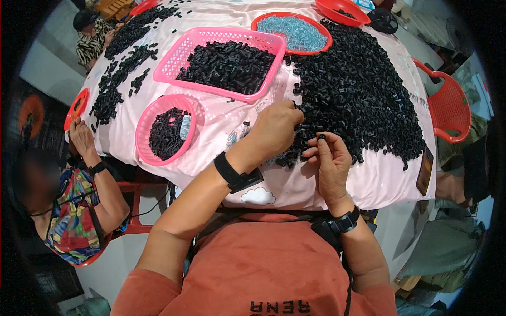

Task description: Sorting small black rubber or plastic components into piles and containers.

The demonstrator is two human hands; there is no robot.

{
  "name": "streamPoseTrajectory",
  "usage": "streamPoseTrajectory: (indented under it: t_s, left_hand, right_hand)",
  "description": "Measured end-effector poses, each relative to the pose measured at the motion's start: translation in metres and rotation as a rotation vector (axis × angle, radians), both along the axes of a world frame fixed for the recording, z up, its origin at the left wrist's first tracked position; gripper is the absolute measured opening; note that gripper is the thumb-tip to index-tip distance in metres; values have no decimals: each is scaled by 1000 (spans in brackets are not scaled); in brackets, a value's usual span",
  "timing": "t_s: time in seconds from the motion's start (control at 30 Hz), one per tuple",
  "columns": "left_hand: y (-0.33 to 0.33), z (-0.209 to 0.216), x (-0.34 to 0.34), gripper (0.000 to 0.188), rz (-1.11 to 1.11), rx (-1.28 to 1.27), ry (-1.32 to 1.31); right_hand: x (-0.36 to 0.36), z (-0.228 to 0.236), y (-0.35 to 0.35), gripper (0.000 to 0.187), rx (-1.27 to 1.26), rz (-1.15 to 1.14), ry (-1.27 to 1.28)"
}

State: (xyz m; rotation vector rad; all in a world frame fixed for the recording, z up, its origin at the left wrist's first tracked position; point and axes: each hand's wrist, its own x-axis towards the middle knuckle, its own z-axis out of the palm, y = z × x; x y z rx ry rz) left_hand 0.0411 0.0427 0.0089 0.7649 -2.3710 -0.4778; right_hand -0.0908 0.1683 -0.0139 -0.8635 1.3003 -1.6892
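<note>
On tablecloth: parts pile right of baskets.

2 forearms are stretched forward; the left hand is curled, the right hand pinched at the fingertips.

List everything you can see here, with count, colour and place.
Table cover: one, pale pink, centre
Loose pieces: uncountable, black, heaped right, scattered left
Rectangular basket: one, pink, centre, holding black pieces
Round basket: one, pink, left of centre, holding dark sticks
Round tray: one, red, far middle, holding bluish clear pieces
Phone: one, dark, right table edge
Chairs: two, red, right and lower left
Other people: at least two, patterned clothes, left
Shirt: one, orange-red, lower middle
Left hand: one, bare, at the heap's near-left side
Right hand: one, bare, near heap edge, pinching a black piece
</note>
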Motion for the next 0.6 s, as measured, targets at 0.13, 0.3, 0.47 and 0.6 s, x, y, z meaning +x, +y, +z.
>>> streamPoseTrajectory:
  t_s: [0.13,0.3,0.47,0.6]
  left_hand:
    - [2,5,-1,11,-5,47,-48]
    - [6,6,-4,14,8,86,-127]
    - [10,7,-7,13,25,50,-173]
    - [11,0,-7,10,35,17,-152]
  right_hand:
    - [2,3,0,17,14,-3,-23]
    - [-1,-2,0,17,0,4,-13]
    - [-1,-2,0,18,1,6,-3]
    - [-1,-2,0,18,-4,20,-14]
